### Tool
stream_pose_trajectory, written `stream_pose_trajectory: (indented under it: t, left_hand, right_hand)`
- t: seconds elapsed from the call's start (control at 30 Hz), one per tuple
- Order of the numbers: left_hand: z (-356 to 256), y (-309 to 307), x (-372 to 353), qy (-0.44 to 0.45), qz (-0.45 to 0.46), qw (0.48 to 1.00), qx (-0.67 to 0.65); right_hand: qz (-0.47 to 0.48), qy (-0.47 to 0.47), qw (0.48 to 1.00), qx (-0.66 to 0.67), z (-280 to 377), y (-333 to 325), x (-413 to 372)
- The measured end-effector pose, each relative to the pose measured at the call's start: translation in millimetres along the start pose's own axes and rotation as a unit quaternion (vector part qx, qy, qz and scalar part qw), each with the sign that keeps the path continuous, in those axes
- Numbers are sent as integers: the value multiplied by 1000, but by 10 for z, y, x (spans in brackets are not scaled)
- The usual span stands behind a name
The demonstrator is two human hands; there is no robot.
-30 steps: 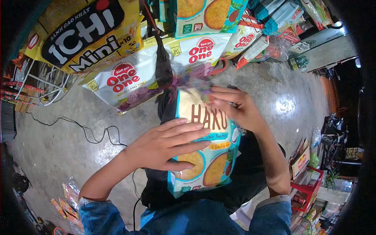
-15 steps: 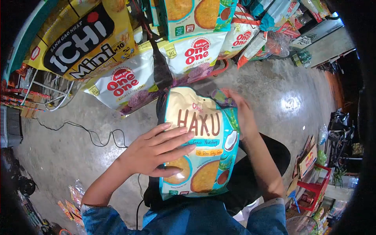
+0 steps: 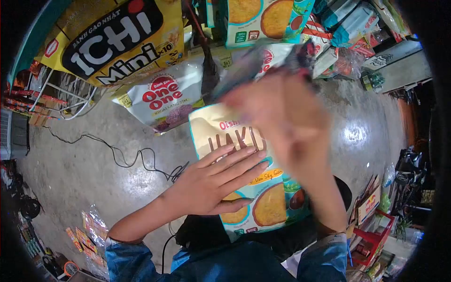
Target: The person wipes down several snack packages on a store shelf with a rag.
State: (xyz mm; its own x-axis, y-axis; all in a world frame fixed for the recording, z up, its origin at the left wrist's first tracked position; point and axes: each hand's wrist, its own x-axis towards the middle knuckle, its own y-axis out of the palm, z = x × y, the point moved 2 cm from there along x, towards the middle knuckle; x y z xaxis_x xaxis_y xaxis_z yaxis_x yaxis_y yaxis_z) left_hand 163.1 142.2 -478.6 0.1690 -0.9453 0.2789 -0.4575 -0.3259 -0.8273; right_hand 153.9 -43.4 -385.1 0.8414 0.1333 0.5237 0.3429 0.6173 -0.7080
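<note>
A cream and teal HAKU snack bag [image 3: 270, 204] rests on my lap, its printed front facing up. My left hand [image 3: 221, 181] lies on the middle of that bag with its fingers stretched out flat. Above the upper part of the bag, my right hand [image 3: 291, 113] is smeared by motion. In it is a dark, patterned cloth [image 3: 300, 58], also blurred, which covers much of a white One One bag behind it. My right hand and forearm hide the right side of the HAKU bag.
Ahead hang a yellow ICHI Mini bag [image 3: 127, 42], another One One bag [image 3: 164, 96] and a teal snack bag [image 3: 263, 19]. A black cable [image 3: 115, 155] lies on the concrete floor [image 3: 84, 188] at the left. A red rack [image 3: 376, 235] stands at the right.
My right hand has swung up and left with the cloth, from beside the bag's right edge to above its top. The HAKU bag and my left hand have shifted right in view.
</note>
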Motion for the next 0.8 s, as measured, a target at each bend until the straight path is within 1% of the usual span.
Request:
stream_pose_trajectory:
  t: [0.03,0.07,0.1,0.13,0.17,0.23,0.27,0.3,0.37,0.4,0.43,0.5,0.53,0.57,0.63,0.67,0.7,0.73,0.77,0.8]
  left_hand:
    - [13,27,-13,0,9,1000,-10]
    - [14,38,-4,2,8,1000,-13]
    - [20,59,3,-11,35,999,-15]
    - [23,78,-5,-26,64,997,-18]
    - [34,75,-7,-26,66,997,-21]
    - [62,18,19,11,0,1000,-18]
    - [59,-2,48,12,-31,999,-8]
    - [37,-1,61,13,-36,999,-6]
    - [21,29,62,16,-22,1000,-14]
    - [19,105,16,31,-29,999,-31]
    - [-27,137,-8,34,-27,998,-36]
    - [-96,123,27,33,-7,999,-25]
    - [-116,54,53,32,19,999,7]
    - [-112,4,88,39,18,999,6]
    - [-60,-66,99,17,8,1000,-6]
    - [-23,-82,78,6,24,1000,-9]
    - [-14,-98,76,5,21,1000,-7]
    - [-9,-111,75,8,23,1000,-6]
    - [-10,-117,83,13,26,1000,-6]
    - [-16,-113,98,15,26,1000,-3]
  right_hand:
    - [79,-64,995,-20,128,105,-45]
    - [93,-76,988,92,72,305,-164]
    - [152,-76,984,48,116,478,-202]
    - [175,-45,983,37,65,535,-253]
    - [198,-14,980,29,35,573,-291]
    - [302,99,948,-16,-93,420,-135]
    - [208,23,976,-65,-317,473,-176]
    - [209,19,975,-69,-297,458,-152]
    - [307,113,942,-73,-279,459,-100]
    - [326,95,938,-68,-92,422,-93]
    - [326,100,937,-68,-79,442,-122]
    - [296,61,953,28,-70,450,-193]
    - [288,46,956,45,-182,425,-226]
    - [285,50,956,39,-321,363,-271]
    - [231,3,973,-12,-560,142,-364]
    - [217,27,976,-20,-640,12,-412]
    - [217,23,976,-21,-638,-59,-432]
    - [222,193,955,10,-674,-110,-473]
    - [220,358,906,40,-689,-138,-545]
    - [158,325,929,84,-596,-63,-609]
